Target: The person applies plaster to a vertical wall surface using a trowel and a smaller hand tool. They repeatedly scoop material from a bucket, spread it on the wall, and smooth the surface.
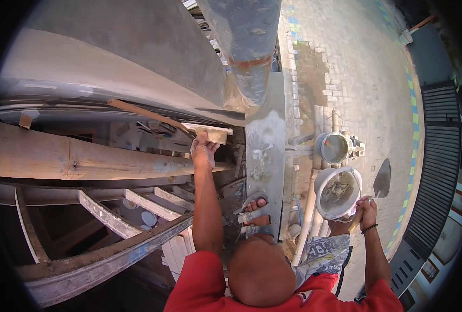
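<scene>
My left hand [204, 152] reaches out over the gap beside the wall, its fingers closed on a small light-brown wooden block [216, 137]. The block is near the lower edge of the grey plastered wall. Off to the right, my right hand [367, 212] grips a trowel by its wooden handle. The trowel's grey pointed blade [382, 179] sticks out beyond the hand, over the paving. Just left of that hand stands a white bucket [322, 182] with grey mortar inside. A smaller bucket [319, 151] holding greyish liquid is right behind it.
A thick bamboo pole [43, 153] and a wooden ladder [106, 255] span the dark opening on the left. A sandalled foot [257, 204] rests on the narrow grey ledge [266, 171]. Bamboo poles [309, 210] lie by the buckets; a grey column [246, 47] rises ahead.
</scene>
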`<state>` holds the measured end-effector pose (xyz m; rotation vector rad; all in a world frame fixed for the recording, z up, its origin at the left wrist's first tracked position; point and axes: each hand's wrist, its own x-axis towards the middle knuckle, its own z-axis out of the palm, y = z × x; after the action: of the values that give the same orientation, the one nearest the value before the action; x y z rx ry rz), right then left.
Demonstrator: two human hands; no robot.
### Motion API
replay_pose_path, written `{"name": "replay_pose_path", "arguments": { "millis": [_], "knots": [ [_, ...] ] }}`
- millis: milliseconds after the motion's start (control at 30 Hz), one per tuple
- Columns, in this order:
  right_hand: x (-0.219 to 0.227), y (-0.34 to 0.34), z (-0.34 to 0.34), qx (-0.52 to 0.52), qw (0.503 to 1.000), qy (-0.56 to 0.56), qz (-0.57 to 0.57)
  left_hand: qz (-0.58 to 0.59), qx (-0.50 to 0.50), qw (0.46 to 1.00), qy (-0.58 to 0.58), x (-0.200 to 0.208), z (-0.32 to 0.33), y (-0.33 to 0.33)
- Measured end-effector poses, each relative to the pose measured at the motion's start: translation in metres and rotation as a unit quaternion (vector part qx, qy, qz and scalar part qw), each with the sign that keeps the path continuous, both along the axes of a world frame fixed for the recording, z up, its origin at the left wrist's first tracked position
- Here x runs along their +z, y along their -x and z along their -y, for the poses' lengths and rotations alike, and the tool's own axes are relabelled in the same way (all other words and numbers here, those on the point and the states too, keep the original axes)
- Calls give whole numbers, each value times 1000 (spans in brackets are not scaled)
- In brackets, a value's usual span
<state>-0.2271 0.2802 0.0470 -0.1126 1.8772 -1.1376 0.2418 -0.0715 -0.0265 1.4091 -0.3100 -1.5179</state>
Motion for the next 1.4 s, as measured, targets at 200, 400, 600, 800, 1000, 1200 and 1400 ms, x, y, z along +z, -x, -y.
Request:
{"name": "replay_pose_path", "arguments": {
  "millis": [200, 400, 600, 800, 1000, 1200, 1400],
  "knots": [
    [-25, -14, 1, 14, 1000, -25, -4, -44, 28, 999, 10, -37, 12, 11],
    [-58, -28, -11, -23, 999, -27, 17, -65, 29, 997, 5, -53, 30, 38],
    [-76, -36, -18, -23, 999, -40, -10, -85, 1, 995, 53, -59, 33, 44],
    [-83, -38, -27, -31, 998, -50, 0, -90, 3, 995, 38, -54, 36, 52],
    [-89, -46, -34, -34, 998, -61, -3, -82, -2, 996, 20, -65, 41, 46],
    [-95, -45, -46, -41, 998, -51, -10, -76, -13, 996, 34, -69, 45, 48],
    [-90, -55, -38, -46, 997, -58, 0, -75, -14, 996, 37, -70, 46, 46]
  ]
}}
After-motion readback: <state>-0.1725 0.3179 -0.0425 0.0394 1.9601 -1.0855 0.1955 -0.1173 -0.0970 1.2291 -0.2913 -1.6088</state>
